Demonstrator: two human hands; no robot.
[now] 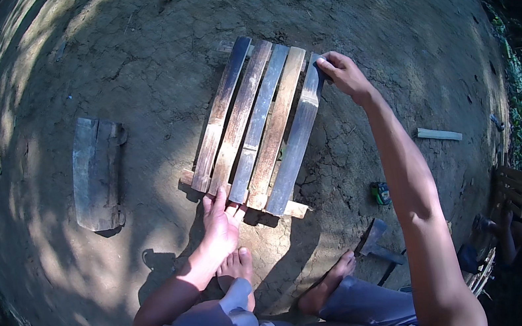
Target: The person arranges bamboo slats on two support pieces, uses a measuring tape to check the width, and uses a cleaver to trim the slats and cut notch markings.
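Observation:
In front of me lies a row of several split bamboo slats (251, 139), side by side with narrow gaps, across two crosspieces. One crosspiece (295, 209) pokes out under the near ends; the far one is mostly hidden. My right hand (343, 74) pinches the far end of the rightmost bamboo slat (297, 134) between thumb and fingers. At the near ends of the middle slats rests my left hand (220, 225), its fingers stretched and apart, touching the slat ends. Some of its fingertips are hidden by the slats.
A split wood block (95, 173) lies on the dirt to the left. On the right are a pale stick (440, 134), a green and black tape measure (380, 193) and a hatchet-like tool (378, 246) beside my foot. Another person (518, 232) sits at the right edge near a slatted wooden piece (513, 189).

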